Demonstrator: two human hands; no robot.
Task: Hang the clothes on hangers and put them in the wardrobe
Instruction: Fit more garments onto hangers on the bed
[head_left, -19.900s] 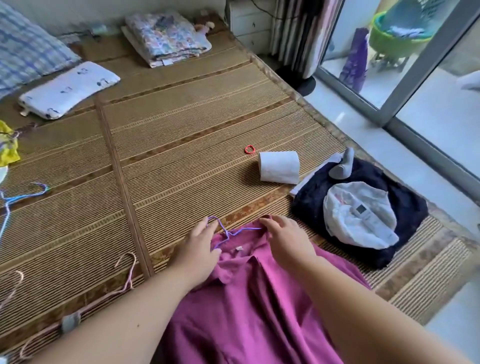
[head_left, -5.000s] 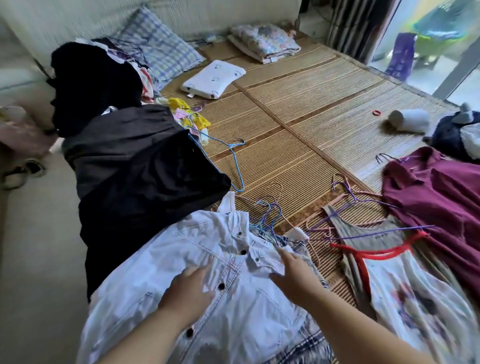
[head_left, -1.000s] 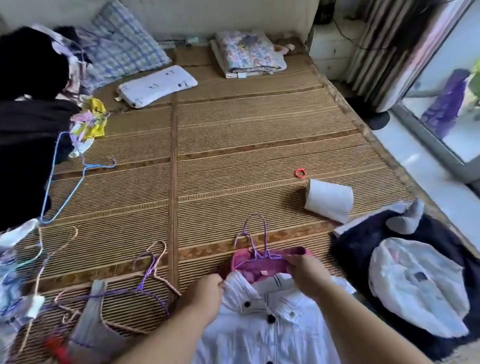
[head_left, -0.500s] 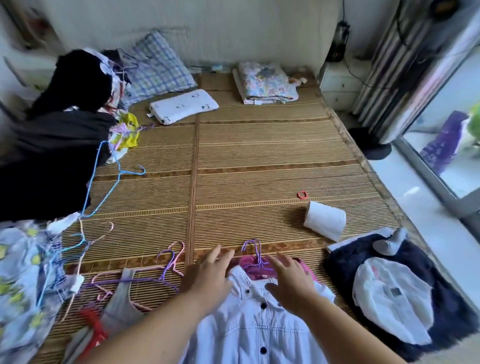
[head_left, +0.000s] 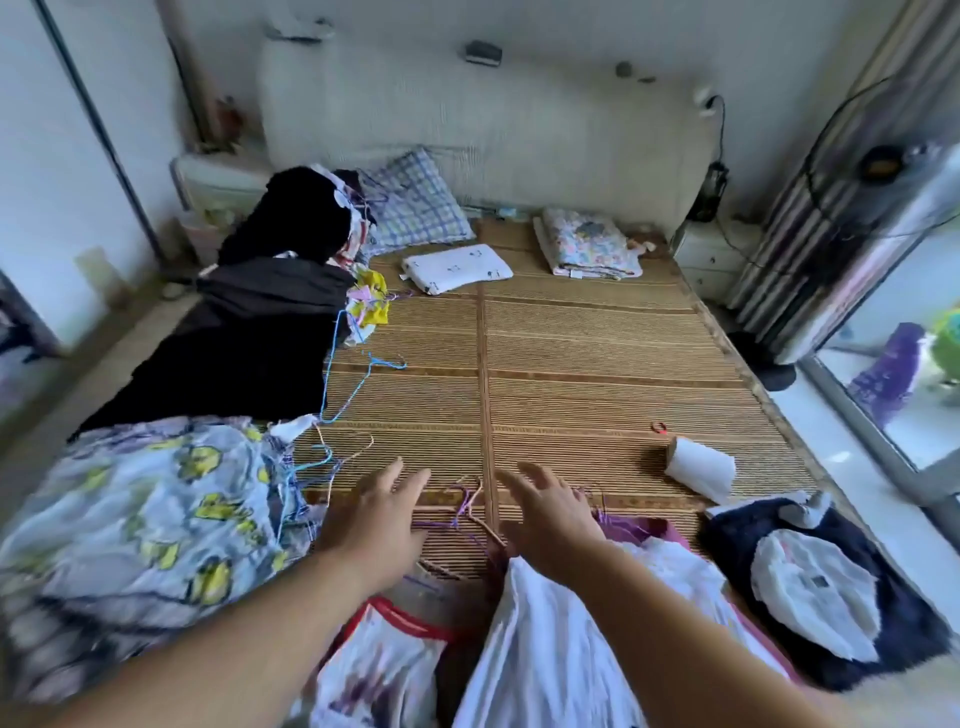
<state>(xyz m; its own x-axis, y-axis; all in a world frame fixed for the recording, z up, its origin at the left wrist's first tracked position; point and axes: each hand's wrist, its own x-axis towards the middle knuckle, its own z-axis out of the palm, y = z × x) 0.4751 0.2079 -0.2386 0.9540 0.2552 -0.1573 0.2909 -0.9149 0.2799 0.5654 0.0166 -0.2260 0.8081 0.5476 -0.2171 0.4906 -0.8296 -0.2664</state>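
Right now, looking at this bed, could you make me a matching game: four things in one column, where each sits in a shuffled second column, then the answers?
Things:
1. paper roll
2. checked pillow
3. black clothes
4. white shirt

Places:
A. up by the headboard
B. at the left edge of the mat
C. nearest the person, partly under the right forearm
D. beside the red ring

Pairs: 1-D, 2-A, 3-B, 4-C.
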